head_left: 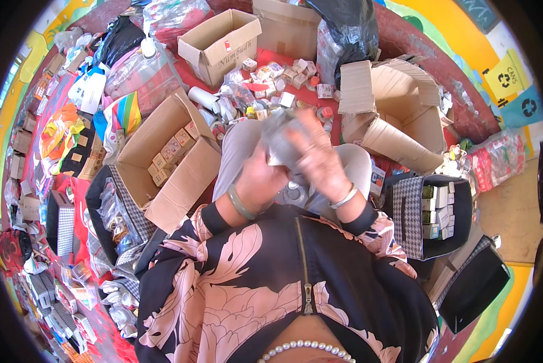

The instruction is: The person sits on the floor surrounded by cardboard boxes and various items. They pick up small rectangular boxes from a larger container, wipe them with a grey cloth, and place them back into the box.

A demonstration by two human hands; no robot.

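Observation:
Above my lap, both hands are raised close together. My left hand point(258, 181) is closed, its fingers curled against the lower side of a grey, soft-looking bundle point(278, 134), perhaps a cloth. My right hand point(321, 158) is at the bundle's right side, smeared by motion, so its fingers cannot be read. A whitish bit shows at the bundle's lower edge. Below the hands, a roundish clear or pale item point(292, 195) rests on my lap, partly hidden. Small boxes point(265, 78) and bottles point(259, 113) lie heaped just beyond my knees.
An open carton point(183, 175) with small boxes stands at left, an opened, flap-torn carton point(398, 115) at right. Farther off is another open carton point(217, 51). A checked fabric bin point(407, 218) holds boxes at my right; a second checked bin point(129, 206) holds bagged items at left.

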